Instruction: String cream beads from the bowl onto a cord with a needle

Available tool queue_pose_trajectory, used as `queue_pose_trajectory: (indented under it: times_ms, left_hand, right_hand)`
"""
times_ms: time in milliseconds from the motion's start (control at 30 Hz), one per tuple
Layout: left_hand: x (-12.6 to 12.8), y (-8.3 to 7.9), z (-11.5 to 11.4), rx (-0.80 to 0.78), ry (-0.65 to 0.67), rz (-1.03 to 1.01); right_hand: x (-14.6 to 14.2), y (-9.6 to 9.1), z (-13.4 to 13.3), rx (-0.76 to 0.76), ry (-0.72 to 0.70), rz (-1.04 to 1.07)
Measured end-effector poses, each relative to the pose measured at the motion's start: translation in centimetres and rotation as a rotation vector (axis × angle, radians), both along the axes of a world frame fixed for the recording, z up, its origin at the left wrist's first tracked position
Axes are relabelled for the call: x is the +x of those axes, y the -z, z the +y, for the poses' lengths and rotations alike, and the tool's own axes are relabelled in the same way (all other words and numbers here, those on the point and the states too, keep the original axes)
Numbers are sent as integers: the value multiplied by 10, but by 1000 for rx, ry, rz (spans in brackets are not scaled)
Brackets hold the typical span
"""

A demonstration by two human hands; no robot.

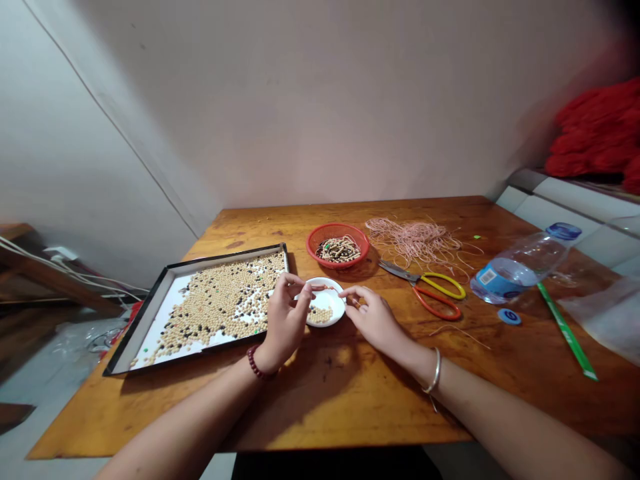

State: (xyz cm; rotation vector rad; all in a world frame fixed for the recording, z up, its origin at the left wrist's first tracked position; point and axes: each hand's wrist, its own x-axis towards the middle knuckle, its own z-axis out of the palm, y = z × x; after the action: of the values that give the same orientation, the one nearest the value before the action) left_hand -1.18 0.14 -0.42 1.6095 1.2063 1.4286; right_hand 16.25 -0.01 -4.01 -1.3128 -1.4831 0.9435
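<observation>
Well, in the head view my left hand (289,320) is narrowed to a pinch on a thin reddish strand (324,288), over the white dish (337,306); my right hand (373,320) has its fingertips close together at the other end (too small to tell whether they grip). I'd best hold it steady and low, so a loose bead (321,314) would land inside. I count one dish, one tray (225,256), one basket (313,248), one pair of scissors (416,283), one bottle (521,270); beads beyond counting.
</observation>
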Motion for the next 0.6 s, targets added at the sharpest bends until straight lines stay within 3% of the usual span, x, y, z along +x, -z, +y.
queue_pose_trajectory:
  times_ms: [233,600]
  left_hand:
    - [2,-1,-3,-21,103,3]
    - [5,0,-6,-21,138,40]
  right_hand:
    - [-1,-21,-7,98,-109,217]
    - [-2,-19,-8,162,-81,80]
